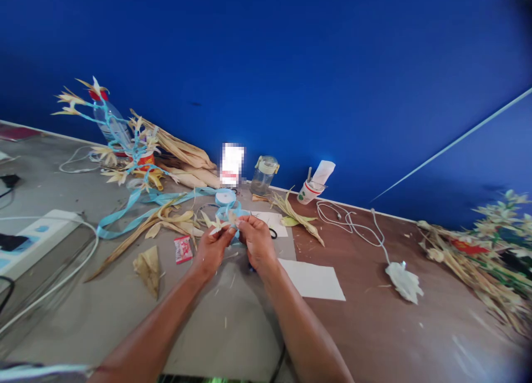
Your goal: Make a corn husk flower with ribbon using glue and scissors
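Seemingly finished flowers stood near the desk's back edge, while left hand and right hand, grip pinched closed, held unfinished husk.

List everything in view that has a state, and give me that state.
Left hand: pinched on a pale husk piece
Right hand: pinched; exact grip unclear
Ribbon roll: partly unwound
Jar: upright, lid on
Bottle: capped
Paper cup: upright, holding folded white paper
Power strip: black plug apparently inserted
Red packet: lying flat; sealed or not, unclear
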Available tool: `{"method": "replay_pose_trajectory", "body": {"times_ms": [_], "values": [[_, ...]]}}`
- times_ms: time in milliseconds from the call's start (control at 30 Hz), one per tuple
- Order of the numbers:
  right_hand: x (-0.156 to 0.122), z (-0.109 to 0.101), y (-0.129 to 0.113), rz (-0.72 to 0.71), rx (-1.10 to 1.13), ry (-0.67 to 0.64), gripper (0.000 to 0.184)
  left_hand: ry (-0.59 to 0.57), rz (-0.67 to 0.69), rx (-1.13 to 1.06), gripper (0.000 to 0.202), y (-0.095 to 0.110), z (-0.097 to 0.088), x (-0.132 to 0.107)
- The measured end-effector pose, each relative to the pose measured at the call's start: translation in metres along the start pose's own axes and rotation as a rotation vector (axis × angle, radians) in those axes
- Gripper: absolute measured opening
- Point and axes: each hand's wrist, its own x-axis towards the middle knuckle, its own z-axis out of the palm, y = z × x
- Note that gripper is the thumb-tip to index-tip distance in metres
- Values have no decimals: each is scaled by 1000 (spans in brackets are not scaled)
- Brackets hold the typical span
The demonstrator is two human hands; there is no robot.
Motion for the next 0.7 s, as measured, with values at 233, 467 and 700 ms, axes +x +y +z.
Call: {"method": "replay_pose_trajectory", "body": {"times_ms": [233, 467, 700], "values": [[-2, -11, -10, -136, -317, -76, 14, -3, 11, 0, 19, 5, -3, 4], [-3, -8, -4, -232, -546, -140, 13, 48, -9, -247, 19, 9, -2, 4], [3, -13, -2, -179, -512, -158, 12, -53, -39, -90, 22, 2, -8, 11]]}}
